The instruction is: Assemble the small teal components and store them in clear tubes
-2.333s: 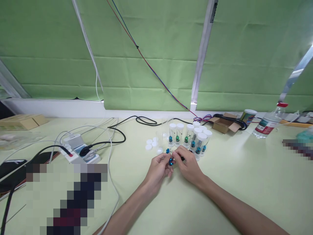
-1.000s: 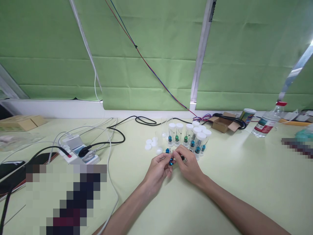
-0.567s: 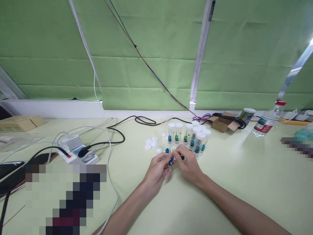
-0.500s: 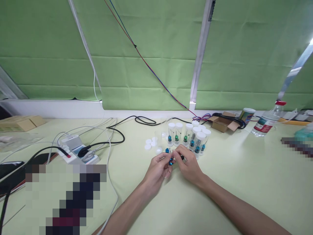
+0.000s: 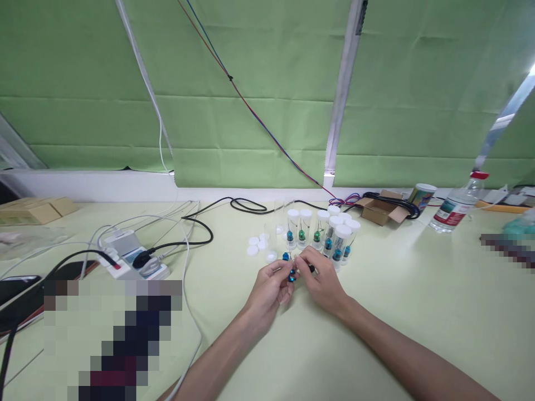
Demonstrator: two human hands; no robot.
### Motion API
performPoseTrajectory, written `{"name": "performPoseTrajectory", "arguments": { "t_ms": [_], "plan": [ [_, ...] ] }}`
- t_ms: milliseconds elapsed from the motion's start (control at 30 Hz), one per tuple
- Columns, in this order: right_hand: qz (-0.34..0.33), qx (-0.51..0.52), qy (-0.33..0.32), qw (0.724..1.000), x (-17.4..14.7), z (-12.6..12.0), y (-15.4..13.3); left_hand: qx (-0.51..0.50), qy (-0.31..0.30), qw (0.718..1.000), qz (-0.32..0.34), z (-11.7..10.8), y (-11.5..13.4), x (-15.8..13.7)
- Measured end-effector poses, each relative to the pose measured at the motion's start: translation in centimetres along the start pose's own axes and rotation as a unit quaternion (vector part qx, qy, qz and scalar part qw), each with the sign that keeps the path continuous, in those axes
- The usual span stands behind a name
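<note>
My left hand (image 5: 270,284) pinches a small shiny blue part (image 5: 292,275) with something thin sticking up from it. Close against it on the right, the fingers of my right hand (image 5: 321,277) are closed at the top of that part. A small black piece (image 5: 311,268) shows at those fingers; what it belongs to is hidden. Just beyond my hands stand several clear tubes (image 5: 322,228) with white caps, each holding a blue or green piece with a thin wire. Another blue piece (image 5: 286,256) shows just past my left fingertips.
Loose white caps (image 5: 253,246) and uncapped clear tubes (image 5: 271,239) are left of the capped ones. A power strip (image 5: 142,262) with cables lies to the left. At the back right are a small cardboard box (image 5: 378,210), a can (image 5: 422,196) and a water bottle (image 5: 453,206).
</note>
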State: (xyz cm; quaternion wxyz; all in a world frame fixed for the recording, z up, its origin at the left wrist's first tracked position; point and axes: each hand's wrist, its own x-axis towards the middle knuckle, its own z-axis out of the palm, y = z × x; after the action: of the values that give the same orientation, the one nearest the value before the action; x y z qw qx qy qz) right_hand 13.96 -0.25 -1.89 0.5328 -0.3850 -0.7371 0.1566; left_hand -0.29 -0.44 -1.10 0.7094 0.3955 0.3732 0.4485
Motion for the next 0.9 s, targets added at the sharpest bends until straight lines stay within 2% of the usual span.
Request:
{"name": "performPoseTrajectory", "arguments": {
  "t_ms": [300, 467, 767, 900],
  "plan": [
    [0.012, -0.027, 0.034, 0.999, 0.1, -0.1, 0.5, 0.019, 0.0, 1.0, 0.015, -0.1, -0.1, 0.2],
    [0.026, -0.059, 0.036, 0.997, 0.2, -0.2, 1.0, 0.058, 0.023, 0.998, 0.029, 0.1, 0.1, 0.1],
    [0.022, -0.124, -0.009, 0.992, 0.1, 0.0, 2.3, 0.117, 0.068, 0.988, 0.071, 0.1, 0.0, 0.2],
    [0.011, -0.172, -0.048, 0.984, -0.1, 0.0, 2.7, 0.131, 0.078, 0.985, 0.078, 0.1, 0.1, 0.3]
  ]
}}
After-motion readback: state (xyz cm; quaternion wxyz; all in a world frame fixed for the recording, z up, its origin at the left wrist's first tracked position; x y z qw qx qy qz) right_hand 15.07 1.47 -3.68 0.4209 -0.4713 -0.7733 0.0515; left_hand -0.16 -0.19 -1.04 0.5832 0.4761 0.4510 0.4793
